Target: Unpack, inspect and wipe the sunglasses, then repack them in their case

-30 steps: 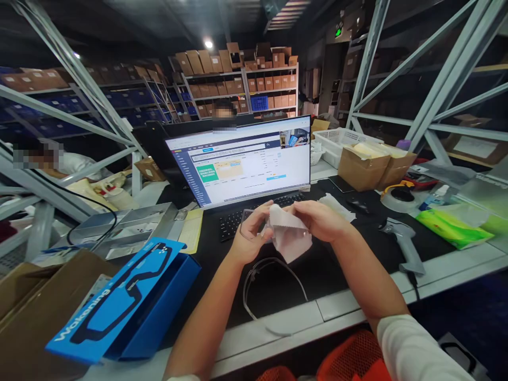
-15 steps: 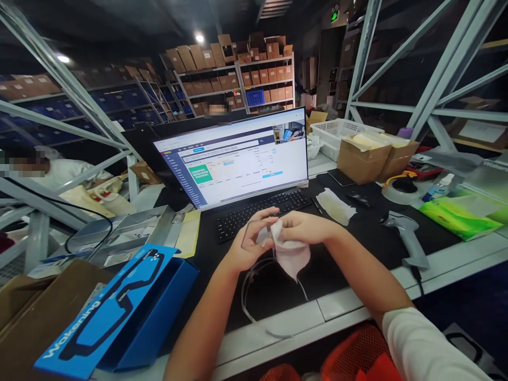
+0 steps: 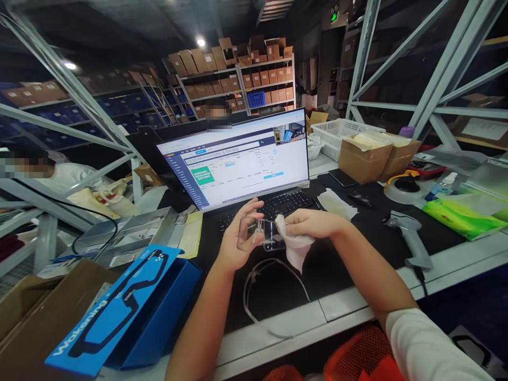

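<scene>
The person's left hand [image 3: 240, 241] has its fingers closed around a clear frame [image 3: 273, 237], thumb and fingertips pinching it near the middle, so that one side lies within the hand and the other reaches out toward the right. The right hand [image 3: 313, 223] grips a white cloth [image 3: 297, 247] between thumb and fingers, its upper edge meeting the outer end of the frame and its lower part hanging free. Both are held above the desk [image 3: 346, 308], in front of the keyboard [image 3: 291, 202], with a thin, pale curved strip [image 3: 245, 296] lying nearer the front edge. Because the left hand appears to support the frame by a narrow pinch, hard pressure from the cloth at the far end could twist it, flex the thin clear part or lever it out of the fingers. If it slipped, it would probably strike the desk or the curved strip and might get scratched. The loose tail of the cloth could also snag on a corner of the frame, and any grit caught in its folds might mark the surface. Bare fingertips against the clear part could leave smudges.
</scene>
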`<action>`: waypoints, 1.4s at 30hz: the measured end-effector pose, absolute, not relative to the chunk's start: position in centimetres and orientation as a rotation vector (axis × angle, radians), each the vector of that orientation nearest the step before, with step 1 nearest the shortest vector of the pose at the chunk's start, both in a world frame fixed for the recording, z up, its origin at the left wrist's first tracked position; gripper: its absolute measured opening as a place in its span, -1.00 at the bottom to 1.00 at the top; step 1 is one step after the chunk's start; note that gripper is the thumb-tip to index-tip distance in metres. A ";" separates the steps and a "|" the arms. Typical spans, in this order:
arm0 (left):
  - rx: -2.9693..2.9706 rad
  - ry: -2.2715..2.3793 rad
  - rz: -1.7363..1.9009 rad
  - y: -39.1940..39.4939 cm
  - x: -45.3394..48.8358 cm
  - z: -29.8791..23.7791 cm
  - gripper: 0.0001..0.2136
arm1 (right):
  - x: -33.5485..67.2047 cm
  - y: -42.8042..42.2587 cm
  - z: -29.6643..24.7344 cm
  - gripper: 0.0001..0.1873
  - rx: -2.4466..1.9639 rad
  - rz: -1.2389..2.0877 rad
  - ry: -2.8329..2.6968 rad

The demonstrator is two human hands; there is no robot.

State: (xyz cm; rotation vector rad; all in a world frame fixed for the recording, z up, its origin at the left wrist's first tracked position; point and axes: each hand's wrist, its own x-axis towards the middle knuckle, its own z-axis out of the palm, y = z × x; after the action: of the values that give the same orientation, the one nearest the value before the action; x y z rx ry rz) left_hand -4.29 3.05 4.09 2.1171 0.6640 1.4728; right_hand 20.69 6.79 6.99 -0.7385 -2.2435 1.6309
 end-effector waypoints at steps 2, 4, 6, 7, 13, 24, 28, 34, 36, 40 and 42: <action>2.092 0.610 1.418 3.3 -3.9 3.6 -0.68 | 20.0 6.5 6.7 -0.47 -0.719 1.644 -2.187; 2.125 0.566 1.324 3.5 -3.4 3.1 -0.65 | 19.1 6.2 6.4 -0.45 -0.643 1.643 -2.137; 2.171 0.542 1.284 3.5 -3.0 2.8 -0.64 | 18.5 5.9 6.2 -0.44 -0.565 1.622 -2.099; 2.200 0.553 1.298 3.5 -2.9 2.9 -0.64 | 18.3 5.9 6.2 -0.43 -0.548 1.606 -2.091; 2.454 0.800 1.545 2.7 -4.0 4.8 -0.72 | 20.0 6.6 6.9 -0.48 -0.717 1.516 -2.182; 2.104 0.877 2.296 3.8 -3.0 2.8 -0.68 | 13.3 4.2 4.5 -0.53 -0.466 1.711 -1.056; 2.189 0.932 2.344 3.5 -1.8 1.8 -0.72 | 10.5 1.3 3.6 -0.59 -0.461 1.813 -0.908; 2.207 0.901 2.362 3.0 -0.7 0.6 -0.75 | 9.9 0.2 3.0 -0.56 -0.483 1.803 -0.839; 2.260 0.874 2.382 2.9 -0.8 0.6 -0.74 | 10.1 0.7 2.9 -0.55 -0.484 1.745 -0.858; 2.481 0.833 2.361 2.3 -1.0 1.4 -0.68 | 11.8 2.1 3.3 -0.51 -0.613 1.460 -0.969; 2.533 0.834 2.341 2.0 -1.1 1.9 -0.68 | 12.9 2.6 3.8 -0.47 -0.726 1.256 -1.078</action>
State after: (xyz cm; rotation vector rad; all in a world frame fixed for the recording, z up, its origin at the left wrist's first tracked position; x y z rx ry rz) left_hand -1.06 1.95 1.86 2.5333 0.8343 2.3410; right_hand 12.89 2.62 3.83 -0.7257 -1.0776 1.2560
